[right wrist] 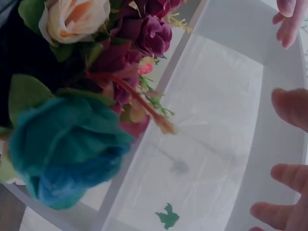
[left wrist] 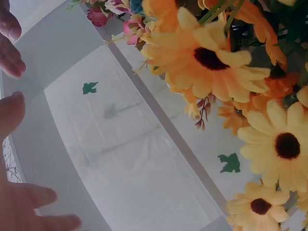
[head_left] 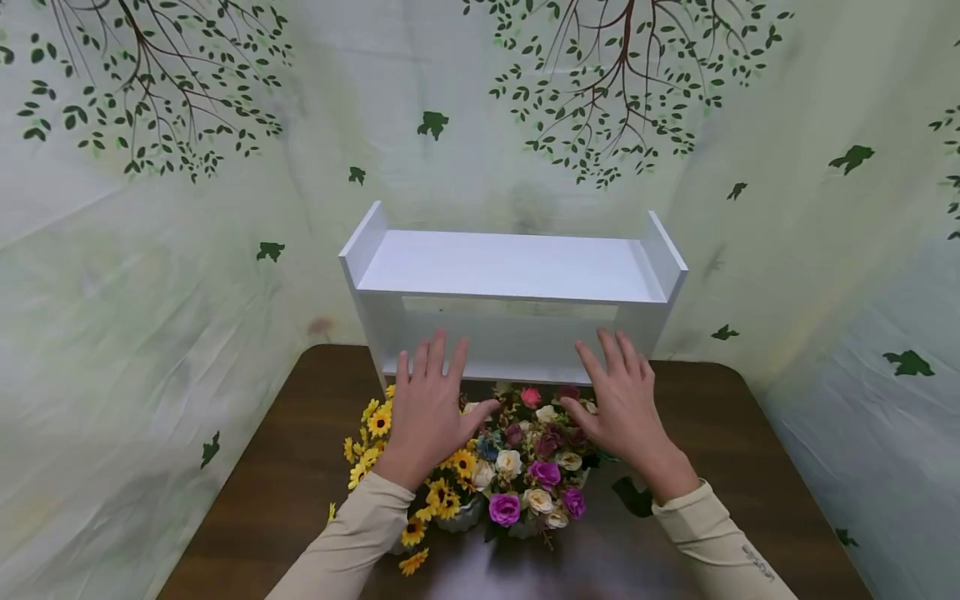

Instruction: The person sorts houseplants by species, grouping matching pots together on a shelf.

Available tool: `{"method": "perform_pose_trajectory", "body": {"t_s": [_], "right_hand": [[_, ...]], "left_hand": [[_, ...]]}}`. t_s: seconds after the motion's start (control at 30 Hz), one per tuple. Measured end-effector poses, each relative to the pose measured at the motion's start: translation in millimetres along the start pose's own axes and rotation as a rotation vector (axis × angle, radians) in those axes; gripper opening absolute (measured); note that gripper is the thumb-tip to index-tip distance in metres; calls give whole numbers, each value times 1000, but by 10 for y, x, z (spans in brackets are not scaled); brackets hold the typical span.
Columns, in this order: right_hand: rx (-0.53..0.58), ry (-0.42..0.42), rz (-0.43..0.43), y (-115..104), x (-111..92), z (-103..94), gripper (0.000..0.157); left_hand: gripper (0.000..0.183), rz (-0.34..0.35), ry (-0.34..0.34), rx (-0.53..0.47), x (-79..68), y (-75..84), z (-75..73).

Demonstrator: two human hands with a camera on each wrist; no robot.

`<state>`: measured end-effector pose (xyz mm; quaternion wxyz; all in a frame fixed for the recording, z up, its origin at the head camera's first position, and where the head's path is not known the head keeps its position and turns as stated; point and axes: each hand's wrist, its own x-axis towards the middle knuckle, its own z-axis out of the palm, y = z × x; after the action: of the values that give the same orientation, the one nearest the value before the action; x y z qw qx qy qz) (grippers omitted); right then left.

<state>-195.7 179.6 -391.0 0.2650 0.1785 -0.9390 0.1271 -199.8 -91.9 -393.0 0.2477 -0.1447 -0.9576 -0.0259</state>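
Both hands are held up over potted artificial flowers, fingers spread and nothing in them. My left hand (head_left: 429,421) hovers over yellow daisy-like flowers (head_left: 380,421) with dark centres, which loom large in the left wrist view. My right hand (head_left: 624,412) is above the right side of a bunch of mixed roses (head_left: 508,463) in cream, purple and dark red. A blue-green rose (left wrist: 137,6) peeks in at the top of the left wrist view, and another teal rose (right wrist: 67,149) fills part of the right wrist view. Beyond the fingertips stands a white two-tier shelf (head_left: 510,265).
A dark brown table (head_left: 247,500) with rounded back corners carries everything. Greyish pots (head_left: 462,514) show partly beneath the blooms. A dark leaf-like shape (head_left: 633,497) lies near the right wrist. Pale curtains (head_left: 480,100) printed with leafy branches hang behind and at the sides.
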Motion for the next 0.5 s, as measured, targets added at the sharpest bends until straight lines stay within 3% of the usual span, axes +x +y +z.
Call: {"method": "perform_pose_trajectory", "body": {"t_s": [0.27,0.5], "right_hand": [[203,201,2,102,-3,-30,36],[292,338,62,244,-6,-105,21]], "left_hand": [[75,167,247,-103,-115,-138,-15],[67,238,304,-176,-280,-363,-89]]}}
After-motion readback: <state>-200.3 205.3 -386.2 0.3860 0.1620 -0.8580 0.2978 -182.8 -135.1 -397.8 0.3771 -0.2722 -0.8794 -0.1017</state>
